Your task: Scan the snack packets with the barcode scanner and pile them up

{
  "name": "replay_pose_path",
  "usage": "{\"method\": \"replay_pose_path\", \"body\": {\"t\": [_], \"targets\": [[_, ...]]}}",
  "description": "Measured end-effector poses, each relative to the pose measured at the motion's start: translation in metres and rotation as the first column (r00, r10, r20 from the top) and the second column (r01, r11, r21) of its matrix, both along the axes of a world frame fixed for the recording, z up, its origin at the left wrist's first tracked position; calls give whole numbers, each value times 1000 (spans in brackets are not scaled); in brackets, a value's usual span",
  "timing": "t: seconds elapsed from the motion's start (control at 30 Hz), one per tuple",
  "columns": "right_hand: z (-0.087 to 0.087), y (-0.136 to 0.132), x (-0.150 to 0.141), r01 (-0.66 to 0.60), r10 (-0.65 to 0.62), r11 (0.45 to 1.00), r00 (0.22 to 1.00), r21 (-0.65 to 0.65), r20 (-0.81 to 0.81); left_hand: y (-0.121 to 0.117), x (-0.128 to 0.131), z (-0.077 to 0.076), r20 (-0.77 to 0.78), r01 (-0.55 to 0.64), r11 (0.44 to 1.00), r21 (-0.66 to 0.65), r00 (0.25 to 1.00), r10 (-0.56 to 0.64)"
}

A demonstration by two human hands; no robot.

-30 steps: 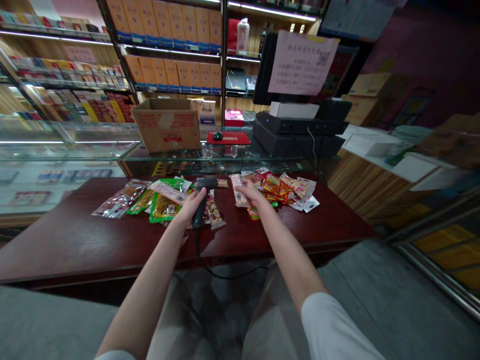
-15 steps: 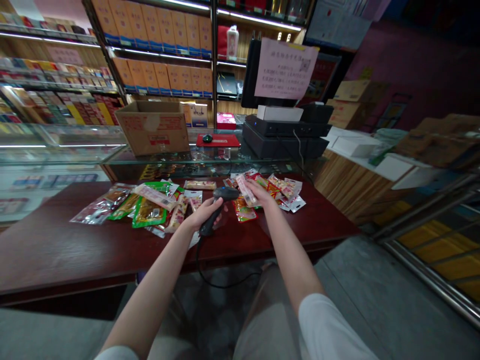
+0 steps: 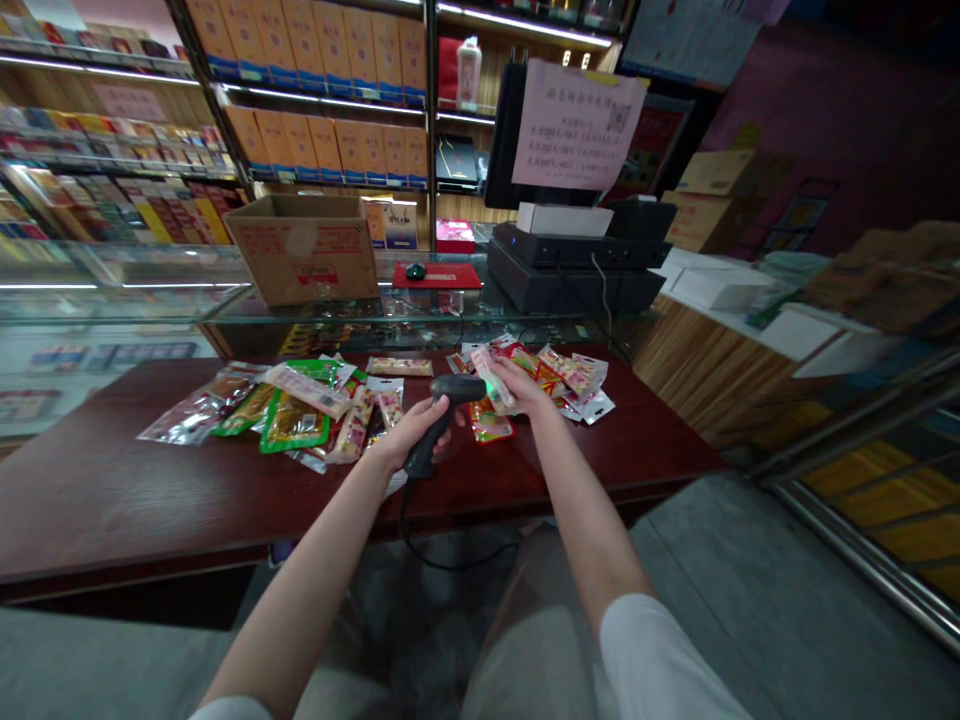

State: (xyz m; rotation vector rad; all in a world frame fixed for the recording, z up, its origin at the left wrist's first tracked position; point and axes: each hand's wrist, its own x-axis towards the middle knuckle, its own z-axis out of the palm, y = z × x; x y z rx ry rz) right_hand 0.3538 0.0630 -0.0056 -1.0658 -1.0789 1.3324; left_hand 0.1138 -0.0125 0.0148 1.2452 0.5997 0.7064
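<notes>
A black cable point(image 3: 420, 552) loops down on the near side of the left fingers, which are wrapped around the grip of a dark handheld scanner point(image 3: 459, 388) at a dark red table point(image 3: 97, 470). The left hand point(image 3: 409, 430) points the scanner's head toward the right hand point(image 3: 517, 384), whose fingers grasp a pink-and-white wrapped bar point(image 3: 502, 401), a green glow on its wrapper. A red-edged packet point(image 3: 491, 430) lies just nearer than the right fingertips; more red and yellow packets point(image 3: 551, 378) are heaped beside and beyond them. Left of the left fingers, a green-edged packet point(image 3: 294, 425) lies among other wrapped snacks, while a single bar point(image 3: 400, 367) rests beyond them. Farther from both hands stand an open cardboard box point(image 3: 304, 255), a computer mouse point(image 3: 415, 271) on a red mat point(image 3: 457, 276), and a monitor bearing a pink notice point(image 3: 577, 130), before shelves of orange boxes point(image 3: 326, 45).
</notes>
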Motion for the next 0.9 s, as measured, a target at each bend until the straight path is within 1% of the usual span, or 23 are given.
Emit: {"method": "replay_pose_path", "body": {"t": [0.17, 0.33, 0.47, 0.57, 0.63, 0.67, 0.7, 0.73, 0.77, 0.8, 0.83, 0.87, 0.9], "targets": [[-1, 1, -1, -5, 5, 1000, 1000, -30, 8, -4, 0, -1, 56, 59, 997, -47, 997, -56], [-2, 0, -2, -33, 33, 997, 999, -67, -11, -8, 4, -1, 7, 64, 998, -24, 998, -64], [-3, -1, -4, -25, 24, 998, 1000, -52, -16, -13, 5, 2, -23, 37, 999, -37, 999, -38], [-1, -4, -6, -9, 10, 1000, 1000, -28, 20, -17, 1, 9, -64, 0, 1000, -24, 998, -2], [5, -7, -4, -7, 6, 1000, 998, 1, 62, -17, -5, 13, -121, -56, 998, 3, 991, 56], [9, -8, -2, 11, -14, 1000, 996, 29, 92, -16, -9, 14, -149, -93, 995, 18, 984, 95], [14, -9, 2, 51, -60, 996, 989, 70, 135, -15, -13, 15, -173, -130, 991, 28, 976, 133], [20, -9, 7, 117, -140, 985, 971, 126, 193, -13, -18, 15, -195, -164, 986, 27, 967, 166], [27, -9, 12, 198, -246, 961, 931, 194, 268, -12, -22, 15, -211, -196, 981, 15, 958, 194], [34, -8, 19, 279, -363, 922, 862, 269, 353, -10, -27, 15, -216, -232, 973, -6, 950, 225], [40, -6, 27, 349, -475, 874, 760, 338, 444, -7, -32, 15, -210, -279, 960, -29, 941, 267], [46, -4, 35, 397, -552, 833, 639, 386, 535, -5, -36, 14, -196, -332, 942, -50, 928, 317], [50, -3, 43, 431, -587, 807, 520, 403, 620, -3, -41, 14, -183, -386, 920, -71, 912, 368]]}}
